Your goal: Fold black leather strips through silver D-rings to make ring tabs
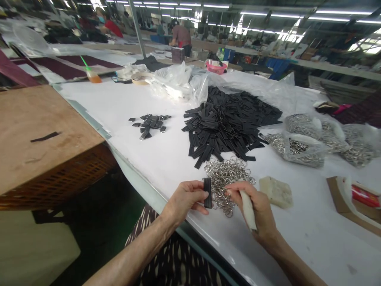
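The left hand (187, 198) is pinching a black strip (208, 184) beside jumbled metal rings (228, 172), while the right hand (262, 208), gripping a pale stick (248, 211), is fingering rings whose overlapping could cause snags.

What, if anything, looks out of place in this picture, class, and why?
One dark strip lies alone on the wooden board at the left. It looks odd because the large pile of black strips sits apart from it, on the white table.

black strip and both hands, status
Left hand pinching black strip. Right hand at metal rings, white object in grip. No obstruction seen; strip pile just beyond rings.
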Demonstrator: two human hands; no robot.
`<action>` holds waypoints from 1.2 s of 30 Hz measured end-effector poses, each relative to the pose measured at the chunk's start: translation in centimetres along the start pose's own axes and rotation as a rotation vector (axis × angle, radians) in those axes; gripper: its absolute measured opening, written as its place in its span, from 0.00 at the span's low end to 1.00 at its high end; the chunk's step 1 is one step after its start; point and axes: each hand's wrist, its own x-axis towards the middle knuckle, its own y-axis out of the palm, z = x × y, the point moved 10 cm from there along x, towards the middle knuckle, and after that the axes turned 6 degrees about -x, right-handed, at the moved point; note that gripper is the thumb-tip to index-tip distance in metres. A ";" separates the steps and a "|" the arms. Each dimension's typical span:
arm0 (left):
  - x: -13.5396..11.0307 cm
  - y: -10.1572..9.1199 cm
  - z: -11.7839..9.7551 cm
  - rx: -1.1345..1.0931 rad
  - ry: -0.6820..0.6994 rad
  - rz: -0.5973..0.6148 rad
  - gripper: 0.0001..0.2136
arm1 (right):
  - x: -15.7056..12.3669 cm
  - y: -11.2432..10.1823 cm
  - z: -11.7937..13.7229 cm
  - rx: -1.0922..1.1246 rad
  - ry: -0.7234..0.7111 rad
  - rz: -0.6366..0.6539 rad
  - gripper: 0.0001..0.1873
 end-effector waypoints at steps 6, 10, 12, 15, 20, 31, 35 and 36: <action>-0.4 2.7 0.4 -0.009 -0.042 0.108 0.10 | 0.6 -2.3 0.0 0.101 0.150 -0.057 0.02; -0.5 3.6 0.9 -0.032 -0.061 0.116 0.10 | 1.0 -3.2 0.3 0.074 0.154 -0.096 0.03; -0.5 3.9 1.0 -0.003 -0.052 0.107 0.09 | 1.0 -3.5 0.6 0.059 0.133 -0.104 0.02; -0.4 4.2 0.9 0.099 -0.021 0.084 0.08 | 1.0 -3.3 1.0 0.054 0.104 -0.079 0.01; -0.5 4.3 0.6 0.285 0.056 0.065 0.09 | 0.9 -1.9 0.9 0.057 0.114 0.055 0.02; -0.8 5.2 -2.0 0.679 0.357 0.218 0.12 | 0.5 0.2 0.8 0.104 0.155 0.277 0.04; -0.4 4.6 -0.7 0.506 0.223 0.196 0.10 | 0.7 -0.1 0.8 0.157 0.172 0.250 0.05; -0.4 4.6 -0.3 0.428 0.190 0.188 0.09 | 0.8 -0.1 0.8 0.181 0.172 0.243 0.04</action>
